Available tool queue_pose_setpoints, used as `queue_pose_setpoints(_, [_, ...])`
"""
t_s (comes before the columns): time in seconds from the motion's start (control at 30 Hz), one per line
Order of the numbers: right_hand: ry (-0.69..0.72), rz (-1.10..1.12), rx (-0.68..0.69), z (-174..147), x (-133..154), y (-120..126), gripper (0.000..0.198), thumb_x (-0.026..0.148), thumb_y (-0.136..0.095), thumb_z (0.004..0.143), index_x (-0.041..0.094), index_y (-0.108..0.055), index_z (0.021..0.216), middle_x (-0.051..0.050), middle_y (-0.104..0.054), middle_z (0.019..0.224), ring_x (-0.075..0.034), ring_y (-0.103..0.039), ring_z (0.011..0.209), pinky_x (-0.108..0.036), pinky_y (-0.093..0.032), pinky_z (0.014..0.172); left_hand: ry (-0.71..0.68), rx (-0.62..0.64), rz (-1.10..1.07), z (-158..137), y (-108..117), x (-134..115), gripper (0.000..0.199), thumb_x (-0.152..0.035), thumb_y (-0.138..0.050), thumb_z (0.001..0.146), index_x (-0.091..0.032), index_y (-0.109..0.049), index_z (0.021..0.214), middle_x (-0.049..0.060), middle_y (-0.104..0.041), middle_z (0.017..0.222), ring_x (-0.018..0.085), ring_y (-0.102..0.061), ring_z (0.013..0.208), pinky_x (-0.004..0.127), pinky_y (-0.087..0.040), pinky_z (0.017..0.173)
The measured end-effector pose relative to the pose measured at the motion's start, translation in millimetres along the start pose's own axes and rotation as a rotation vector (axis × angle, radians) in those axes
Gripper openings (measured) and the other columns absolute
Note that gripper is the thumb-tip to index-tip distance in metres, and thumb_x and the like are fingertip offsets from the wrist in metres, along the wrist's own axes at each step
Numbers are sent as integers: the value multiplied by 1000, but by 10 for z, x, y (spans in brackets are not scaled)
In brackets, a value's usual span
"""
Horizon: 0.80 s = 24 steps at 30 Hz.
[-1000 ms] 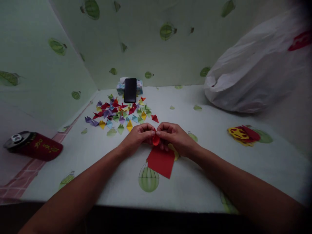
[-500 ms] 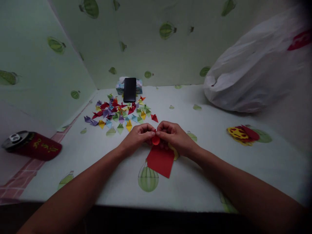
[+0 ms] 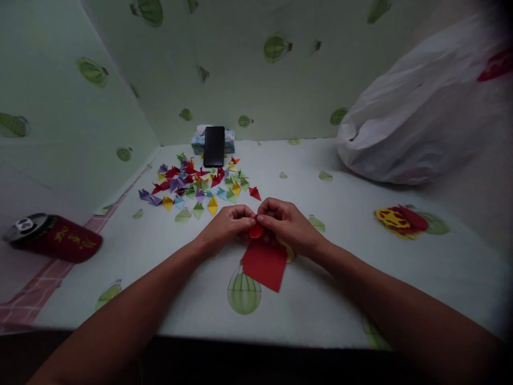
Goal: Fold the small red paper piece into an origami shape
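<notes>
Between the fingertips of both hands is a small piece of folded red paper (image 3: 255, 231), its upper part covered by the thumbs. My left hand (image 3: 234, 221) pinches it from the left, and my right hand (image 3: 282, 222) grips it from the right, thumbs nearly touching. Just below the hands a flat red paper sheet (image 3: 265, 266) lies on the table, partly over something yellow (image 3: 290, 251) that my right hand mostly hides. Beyond my left hand spreads a pile of small folded paper cranes (image 3: 196, 184) in several colours, with one red crane (image 3: 255, 193) nearest my fingers.
A black phone (image 3: 214, 146) leans on a tissue box (image 3: 230, 141) at the back. On the left stands a tilted-looking dark red can (image 3: 60, 238). To the right are yellow and red paper cut-outs (image 3: 395, 220) and a large white plastic bag (image 3: 404, 123).
The red paper between my fingertips has tilted slightly and shows less of its rounded lower part. Both hands stay in almost the same place.
</notes>
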State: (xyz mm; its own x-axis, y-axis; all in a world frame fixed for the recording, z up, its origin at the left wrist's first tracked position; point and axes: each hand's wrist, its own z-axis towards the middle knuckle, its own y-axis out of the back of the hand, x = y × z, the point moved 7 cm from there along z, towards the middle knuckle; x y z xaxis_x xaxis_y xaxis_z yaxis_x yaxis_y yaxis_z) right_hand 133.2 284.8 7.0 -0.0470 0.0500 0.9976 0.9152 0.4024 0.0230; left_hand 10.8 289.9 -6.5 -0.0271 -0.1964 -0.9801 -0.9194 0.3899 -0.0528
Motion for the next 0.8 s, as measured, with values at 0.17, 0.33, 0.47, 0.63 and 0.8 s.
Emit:
queue_pose_setpoints(0.17, [39,-71,-20,15,6,24,17,31,-65,81,19,-54,76,3,-58,60,-10,-55,49,-22,-42,46,16,30,-12,3,-23,28,19,-29,-71,68,-14,-61,74,-3,-60,61,9,-53,52,23,-42,53])
queue_pose_setpoints(0.33, [27,-87,1,8,8,22,16,31,-59,86,19,-54,76,3,-59,58,-10,-55,48,-22,-43,47,23,60,-32,14,-25,54,18,-29,-71,70,-14,-61,74,-1,-62,62,9,-55,53,23,-44,54])
queue_pose_setpoints(0.47, [31,-41,30,4,25,15,14,30,-59,86,19,-54,79,4,-58,58,-9,-55,46,-22,-45,45,34,71,-67,13,-28,60,18,-28,-72,71,-14,-61,74,-1,-63,63,10,-56,53,24,-45,54])
queue_pose_setpoints(0.63, [34,-24,40,11,28,8,10,25,-63,82,19,-55,81,5,-59,60,-9,-55,46,-21,-45,44,45,63,-74,6,-38,53,18,-27,-72,69,-14,-61,74,-1,-63,61,9,-55,52,23,-45,54])
queue_pose_setpoints(0.8, [10,-52,33,25,1,14,6,21,-60,81,19,-55,79,4,-60,57,-10,-57,45,-21,-45,43,47,48,-62,6,-41,52,19,-28,-73,68,-14,-61,72,-1,-62,61,9,-55,52,23,-44,53])
